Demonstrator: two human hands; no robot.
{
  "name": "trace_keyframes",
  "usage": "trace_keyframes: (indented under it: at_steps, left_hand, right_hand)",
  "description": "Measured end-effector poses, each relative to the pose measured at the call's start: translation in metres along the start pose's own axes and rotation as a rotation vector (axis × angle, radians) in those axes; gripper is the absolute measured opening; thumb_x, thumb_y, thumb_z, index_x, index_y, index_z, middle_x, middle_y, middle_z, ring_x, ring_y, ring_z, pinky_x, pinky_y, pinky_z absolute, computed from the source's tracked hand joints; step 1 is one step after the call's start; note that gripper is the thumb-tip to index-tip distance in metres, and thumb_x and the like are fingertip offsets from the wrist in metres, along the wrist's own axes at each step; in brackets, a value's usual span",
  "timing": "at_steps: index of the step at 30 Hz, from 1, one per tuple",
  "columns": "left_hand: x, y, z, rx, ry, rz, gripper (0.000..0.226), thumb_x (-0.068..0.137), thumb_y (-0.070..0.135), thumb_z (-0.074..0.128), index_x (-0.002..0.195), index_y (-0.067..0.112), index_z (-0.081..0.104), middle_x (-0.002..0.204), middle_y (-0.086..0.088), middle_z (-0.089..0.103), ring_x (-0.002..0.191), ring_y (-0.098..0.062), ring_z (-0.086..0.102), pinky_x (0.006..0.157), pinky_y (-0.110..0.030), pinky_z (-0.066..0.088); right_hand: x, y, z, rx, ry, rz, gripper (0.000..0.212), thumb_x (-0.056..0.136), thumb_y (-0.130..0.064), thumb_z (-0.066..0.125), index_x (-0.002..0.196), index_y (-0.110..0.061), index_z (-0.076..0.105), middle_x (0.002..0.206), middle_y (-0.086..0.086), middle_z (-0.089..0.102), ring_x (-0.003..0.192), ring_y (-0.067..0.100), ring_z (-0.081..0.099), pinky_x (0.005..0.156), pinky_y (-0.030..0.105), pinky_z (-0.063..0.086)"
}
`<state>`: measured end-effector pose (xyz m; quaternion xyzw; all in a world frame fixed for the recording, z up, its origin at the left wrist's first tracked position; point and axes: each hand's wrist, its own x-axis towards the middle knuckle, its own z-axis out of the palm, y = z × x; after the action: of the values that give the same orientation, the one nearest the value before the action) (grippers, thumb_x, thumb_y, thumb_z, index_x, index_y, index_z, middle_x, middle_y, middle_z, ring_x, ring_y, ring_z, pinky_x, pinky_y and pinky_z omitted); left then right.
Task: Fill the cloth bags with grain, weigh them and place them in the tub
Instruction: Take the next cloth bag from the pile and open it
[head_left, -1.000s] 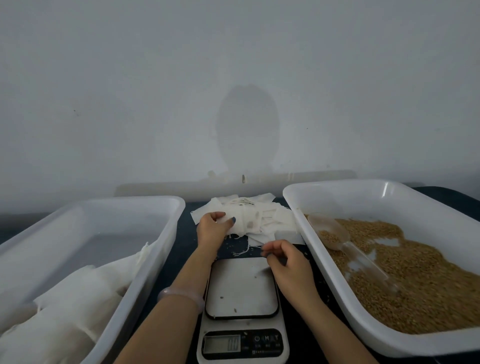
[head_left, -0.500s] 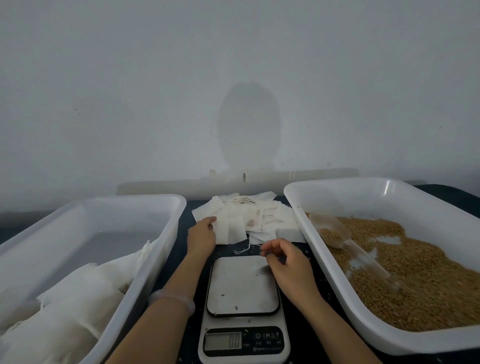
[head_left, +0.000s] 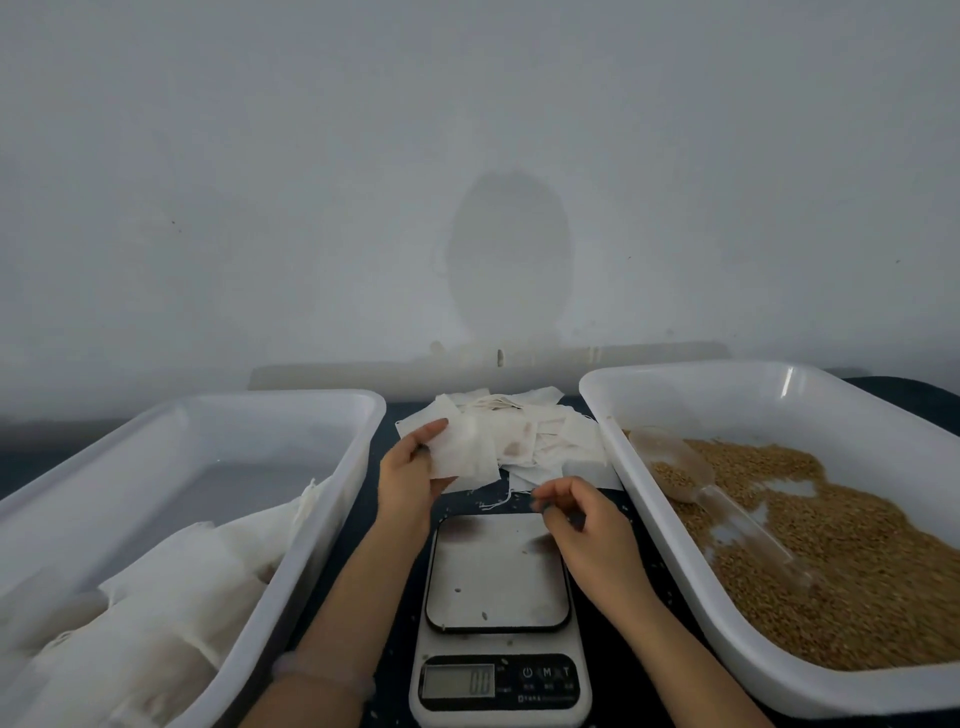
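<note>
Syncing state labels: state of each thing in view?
left hand, grips one empty cloth bag
right hand, fingers curled, grasp unclear
scale, on, no bag on it
left tub, holds filled bags, room left
right tub, holds grain
scoop, lying in grain
bag pile, flat, empty

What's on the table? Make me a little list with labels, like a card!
Left hand: holds one flat white cloth bag
Right hand: fingers curled, grip unclear
White digital scale: no bag on it
Left white plastic tub: filled white bags
Right white plastic tub: brown grain, clear plastic scoop
Middle: pile of empty white bags
</note>
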<state>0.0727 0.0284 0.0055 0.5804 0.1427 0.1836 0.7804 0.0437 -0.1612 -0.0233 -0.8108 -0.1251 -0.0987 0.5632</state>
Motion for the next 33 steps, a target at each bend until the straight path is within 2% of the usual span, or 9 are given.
trace_keyframes:
  at_steps: [4, 8, 10, 12, 15, 17, 21, 27, 33]
  left_hand:
    - [-0.028, 0.003, 0.0, -0.39, -0.2, -0.19, 0.036, 0.101, -0.008, 0.037, 0.109, 0.003, 0.07, 0.114, -0.009, 0.07, 0.091, -0.018, 0.072, 0.063, -0.02, 0.059]
    - [-0.05, -0.003, -0.004, -0.323, -0.372, -0.21, 0.035, 0.102, -0.004, 0.038, 0.118, 0.002, 0.068, 0.119, -0.013, 0.071, 0.103, -0.023, 0.07, 0.074, -0.026, 0.06]
    - [-0.057, -0.002, -0.007, -0.184, -0.378, -0.122, 0.036, 0.102, -0.003, 0.038, 0.116, 0.007, 0.07, 0.117, -0.011, 0.071, 0.101, -0.023, 0.07, 0.073, -0.027, 0.059]
    - [-0.06, 0.002, -0.008, -0.088, -0.358, -0.019, 0.03, 0.1, 0.001, 0.048, 0.115, 0.013, 0.071, 0.115, -0.009, 0.072, 0.098, -0.022, 0.069, 0.076, -0.03, 0.06]
    - [-0.06, 0.006, -0.01, 0.157, -0.294, 0.162, 0.027, 0.09, 0.006, 0.068, 0.112, 0.021, 0.071, 0.114, 0.0, 0.072, 0.1, -0.019, 0.068, 0.084, -0.035, 0.058]
    - [-0.059, 0.005, -0.011, 0.242, -0.275, 0.243, 0.032, 0.085, 0.006, 0.074, 0.111, 0.024, 0.071, 0.112, 0.008, 0.072, 0.1, -0.015, 0.068, 0.081, -0.031, 0.057]
    - [-0.058, 0.0, -0.011, 0.293, -0.284, 0.291, 0.034, 0.081, 0.003, 0.077, 0.107, 0.025, 0.07, 0.107, 0.014, 0.072, 0.092, -0.01, 0.069, 0.07, -0.022, 0.055]
    - [-0.055, -0.008, -0.01, 0.366, -0.269, 0.336, 0.034, 0.083, 0.003, 0.075, 0.102, 0.031, 0.073, 0.108, 0.017, 0.072, 0.103, -0.006, 0.067, 0.083, -0.026, 0.056]
    - [-0.059, -0.007, -0.008, 0.333, -0.327, 0.344, 0.034, 0.083, 0.007, 0.077, 0.105, 0.032, 0.071, 0.111, 0.017, 0.071, 0.104, -0.008, 0.066, 0.08, -0.023, 0.056]
  right_hand:
    - [-0.001, -0.008, -0.001, 0.144, -0.057, -0.02, 0.025, 0.097, -0.017, 0.06, 0.121, -0.025, 0.061, 0.11, -0.012, 0.07, 0.099, -0.009, 0.062, 0.074, 0.006, 0.047]
    - [-0.005, -0.018, 0.002, 0.321, -0.143, 0.066, 0.048, 0.084, -0.05, 0.059, 0.127, -0.029, 0.054, 0.11, -0.013, 0.069, 0.097, -0.006, 0.065, 0.074, 0.013, 0.053]
    - [-0.005, -0.019, 0.002, 0.381, -0.12, 0.11, 0.04, 0.085, -0.044, 0.063, 0.121, -0.029, 0.057, 0.106, -0.015, 0.069, 0.094, -0.006, 0.066, 0.072, 0.016, 0.055]
    - [-0.002, -0.017, 0.0, 0.433, -0.067, 0.135, 0.022, 0.091, -0.024, 0.067, 0.112, -0.029, 0.062, 0.102, -0.013, 0.07, 0.091, -0.002, 0.068, 0.069, 0.017, 0.056]
    - [0.0, -0.014, -0.002, 0.428, -0.046, 0.13, 0.02, 0.09, -0.014, 0.068, 0.102, -0.03, 0.067, 0.1, -0.01, 0.072, 0.091, 0.001, 0.069, 0.07, 0.017, 0.056]
    - [0.0, -0.012, -0.002, 0.433, -0.047, 0.13, 0.019, 0.091, -0.014, 0.068, 0.102, -0.029, 0.068, 0.092, -0.011, 0.075, 0.09, 0.002, 0.07, 0.07, 0.017, 0.056]
    - [0.001, -0.008, -0.002, 0.458, -0.04, 0.144, 0.018, 0.091, -0.012, 0.067, 0.099, -0.028, 0.068, 0.09, -0.015, 0.075, 0.087, 0.004, 0.072, 0.068, 0.017, 0.056]
    - [0.003, -0.003, -0.004, 0.459, 0.005, 0.181, 0.017, 0.085, -0.006, 0.074, 0.091, -0.022, 0.07, 0.079, -0.006, 0.077, 0.075, 0.005, 0.072, 0.064, 0.014, 0.054]
    - [0.003, -0.003, -0.005, 0.48, 0.099, 0.153, 0.032, 0.076, -0.013, 0.083, 0.075, -0.011, 0.051, 0.066, 0.01, 0.066, 0.064, 0.016, 0.065, 0.068, 0.029, 0.058]
